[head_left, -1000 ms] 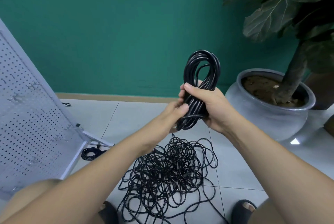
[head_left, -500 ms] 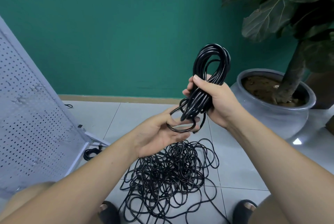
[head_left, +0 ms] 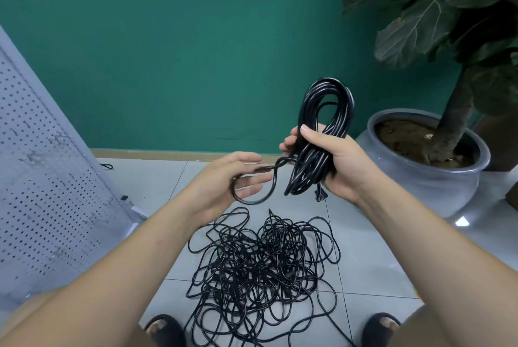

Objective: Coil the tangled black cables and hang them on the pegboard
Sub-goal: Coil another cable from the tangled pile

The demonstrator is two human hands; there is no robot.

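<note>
Below both hands, leaves the floor tangle (head_left: 263,262) untouched; clamps the coiled bundle (head_left: 325,103) in the curled right hand (head_left: 342,164), drapes its loose loop (head_left: 252,201) across the spread left hand (head_left: 224,181). Risks the loop slipping off, or coils springing apart through a slackened grip.

One coiled cable bundle (head_left: 307,163), one tangled cable pile (head_left: 260,262), one pegboard (head_left: 42,178), one potted plant (head_left: 420,181), two hands (head_left: 221,182) (head_left: 346,163), two sandals (head_left: 165,331) (head_left: 381,327)

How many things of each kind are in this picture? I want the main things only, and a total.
Hands: 2, left hand, right hand
Cable coil: 1
Cable pile: 1
Pegboard: 1
Potted plant: 1
Sandals: 2, left sandal, right sandal
Total: 8
</note>
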